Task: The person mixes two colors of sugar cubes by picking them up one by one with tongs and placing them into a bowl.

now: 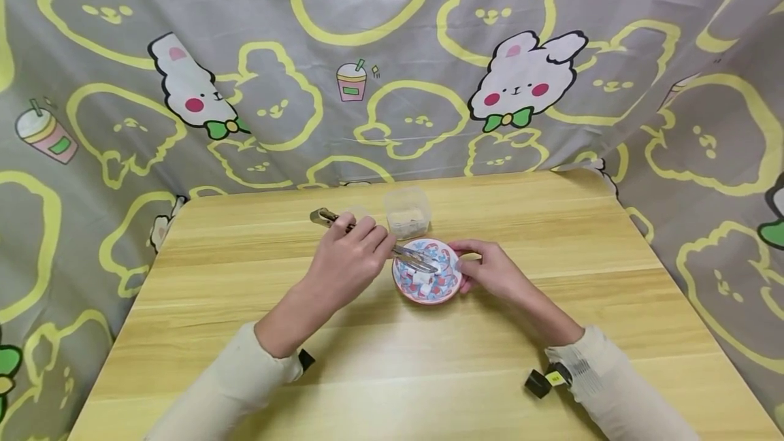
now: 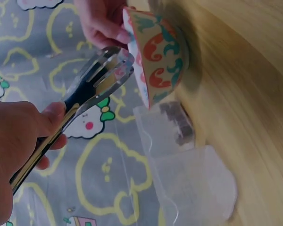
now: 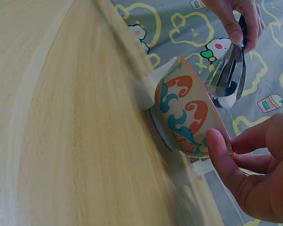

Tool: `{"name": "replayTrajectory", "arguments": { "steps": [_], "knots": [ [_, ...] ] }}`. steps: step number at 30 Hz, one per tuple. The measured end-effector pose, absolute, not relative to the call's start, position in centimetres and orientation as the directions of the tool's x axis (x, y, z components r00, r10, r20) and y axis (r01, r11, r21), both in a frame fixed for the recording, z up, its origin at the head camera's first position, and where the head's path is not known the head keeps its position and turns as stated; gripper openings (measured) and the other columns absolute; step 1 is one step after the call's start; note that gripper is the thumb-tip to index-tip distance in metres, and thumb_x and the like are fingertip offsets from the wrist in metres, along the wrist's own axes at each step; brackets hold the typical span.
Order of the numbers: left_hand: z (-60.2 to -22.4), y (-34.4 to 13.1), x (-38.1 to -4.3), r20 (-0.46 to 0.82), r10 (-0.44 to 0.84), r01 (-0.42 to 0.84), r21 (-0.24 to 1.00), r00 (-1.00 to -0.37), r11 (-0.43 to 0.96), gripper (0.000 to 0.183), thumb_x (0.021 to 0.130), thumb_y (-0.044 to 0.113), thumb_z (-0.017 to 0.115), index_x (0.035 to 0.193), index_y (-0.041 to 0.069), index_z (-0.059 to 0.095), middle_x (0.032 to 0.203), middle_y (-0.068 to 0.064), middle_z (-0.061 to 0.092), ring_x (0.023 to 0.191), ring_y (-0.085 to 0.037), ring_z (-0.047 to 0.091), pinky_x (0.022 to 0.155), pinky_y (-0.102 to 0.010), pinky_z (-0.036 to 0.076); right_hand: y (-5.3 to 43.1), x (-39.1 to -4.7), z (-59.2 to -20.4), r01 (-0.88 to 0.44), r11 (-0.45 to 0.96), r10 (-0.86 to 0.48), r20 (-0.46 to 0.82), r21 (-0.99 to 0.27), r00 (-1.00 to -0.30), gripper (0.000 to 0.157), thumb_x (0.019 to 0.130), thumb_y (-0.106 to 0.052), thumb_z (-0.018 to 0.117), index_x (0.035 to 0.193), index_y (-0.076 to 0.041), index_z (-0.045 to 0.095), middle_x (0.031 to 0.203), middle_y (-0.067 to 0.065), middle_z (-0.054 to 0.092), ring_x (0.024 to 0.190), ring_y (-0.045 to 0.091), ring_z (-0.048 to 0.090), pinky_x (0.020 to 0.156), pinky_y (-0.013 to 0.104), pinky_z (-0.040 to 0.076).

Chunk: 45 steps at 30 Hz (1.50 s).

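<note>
My left hand point(image 1: 355, 250) grips a pair of metal tongs point(image 1: 413, 258) around the handle, their slotted ends over the mouth of a patterned bowl point(image 1: 429, 301). Several white cubes point(image 1: 422, 279) lie in that bowl. At the tongs' tips in the right wrist view a white piece point(image 3: 226, 100) shows; I cannot tell if it is pinched. The bowl's outside bears red and teal swirls, and it stands on the table. From the right side my right hand point(image 1: 493, 267) holds it, thumb and fingers pinching the rim.
Just behind the bowl stands a clear plastic box point(image 1: 409, 213) with small pieces inside. Beside it in the left wrist view is another clear plastic piece point(image 2: 198, 183). The wooden table point(image 1: 245, 264) ends at a grey patterned curtain point(image 1: 398, 53).
</note>
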State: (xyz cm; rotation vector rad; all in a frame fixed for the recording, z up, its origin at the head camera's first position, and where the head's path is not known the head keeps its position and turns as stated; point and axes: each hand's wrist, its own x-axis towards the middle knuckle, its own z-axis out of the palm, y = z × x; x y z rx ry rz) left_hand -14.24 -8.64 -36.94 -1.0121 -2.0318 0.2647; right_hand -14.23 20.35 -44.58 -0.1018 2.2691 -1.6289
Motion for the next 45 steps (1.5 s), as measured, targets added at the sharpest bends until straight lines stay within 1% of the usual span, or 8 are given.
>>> {"name": "replayTrajectory", "arguments": {
  "steps": [8,13,17,22,31,37,41,45],
  "knots": [
    [-37.2,-8.2,-14.3,0.552,0.758,0.555,-0.530,-0.349,0.641,0.017,0.098,0.032,0.068,0.105,0.019,0.075,0.100,0.005,0.076,0.089,-0.016,0.060,0.089,-0.037,0.038,20.3,-14.2,-44.5,0.141,0.335,-0.259,-0.235,-0.932,-0.937,0.046,0.101,0.000,0.056,0.145,0.007,0.052,0.138,0.031,0.059,0.065,0.018,0.069,0.064,0.036,0.063],
    [-36.8,-8.6,-15.0,0.529,0.761,0.556,-0.528,-0.377,0.642,0.014,0.104,0.016,0.060,0.104,0.018,0.073,0.098,0.003,0.074,0.089,-0.019,0.060,0.090,-0.040,0.039,20.4,-14.3,-44.6,0.144,0.346,-0.259,-0.242,-0.927,-0.935,0.046,0.101,0.000,0.056,0.146,0.006,0.052,0.139,0.030,0.059,0.065,0.018,0.069,0.066,0.039,0.063],
    [-36.3,-9.2,-16.0,0.535,0.764,0.544,-0.544,-0.362,0.638,0.024,0.102,0.005,0.051,0.102,0.017,0.073,0.092,0.003,0.071,0.085,-0.020,0.057,0.089,-0.041,0.039,20.3,-14.2,-44.5,0.144,0.349,-0.259,-0.243,-0.926,-0.935,0.046,0.101,-0.001,0.056,0.146,0.006,0.052,0.140,0.030,0.058,0.065,0.018,0.069,0.065,0.038,0.063],
    [-35.5,-9.9,-17.6,0.542,0.773,0.519,-0.580,-0.330,0.628,0.025,0.102,0.000,0.052,0.101,0.015,0.072,0.090,0.002,0.070,0.084,-0.022,0.055,0.090,-0.042,0.036,20.1,-14.3,-44.4,0.144,0.345,-0.260,-0.242,-0.927,-0.935,0.046,0.101,-0.001,0.057,0.146,0.007,0.051,0.139,0.030,0.059,0.066,0.018,0.069,0.064,0.035,0.062],
    [-34.3,-9.9,-20.0,0.551,0.770,0.497,-0.595,-0.320,0.632,0.025,0.107,0.003,0.050,0.104,0.014,0.073,0.092,-0.001,0.070,0.086,-0.024,0.056,0.088,-0.041,0.037,20.2,-14.1,-44.0,0.167,0.353,-0.243,-0.263,-0.920,-0.934,0.045,0.100,-0.001,0.057,0.145,0.005,0.053,0.139,0.029,0.060,0.065,0.018,0.068,0.064,0.035,0.062],
    [-33.8,-9.6,-21.3,0.510,0.766,0.511,-0.572,-0.392,0.642,0.025,0.107,0.003,0.049,0.103,0.012,0.072,0.096,-0.003,0.072,0.093,-0.026,0.062,0.095,-0.039,0.045,20.2,-14.1,-43.9,0.158,0.340,-0.253,-0.252,-0.927,-0.934,0.046,0.100,0.000,0.057,0.146,0.006,0.052,0.138,0.030,0.060,0.065,0.018,0.068,0.064,0.035,0.062],
    [-33.7,-9.0,-21.9,0.455,0.765,0.529,-0.552,-0.457,0.644,0.024,0.107,0.002,0.051,0.103,0.012,0.072,0.098,-0.004,0.073,0.096,-0.027,0.062,0.100,-0.040,0.046,20.2,-14.2,-44.0,0.154,0.338,-0.258,-0.248,-0.929,-0.934,0.046,0.100,0.000,0.057,0.146,0.006,0.052,0.137,0.031,0.061,0.065,0.018,0.068,0.064,0.036,0.062],
    [-34.0,-8.5,-22.7,0.421,0.753,0.538,-0.528,-0.507,0.657,0.026,0.105,0.002,0.053,0.096,0.014,0.074,0.093,-0.004,0.073,0.092,-0.027,0.061,0.098,-0.039,0.045,20.1,-14.2,-44.1,0.151,0.343,-0.257,-0.247,-0.927,-0.934,0.047,0.100,0.000,0.057,0.146,0.007,0.052,0.138,0.031,0.060,0.066,0.019,0.068,0.064,0.035,0.062]
  ]
}}
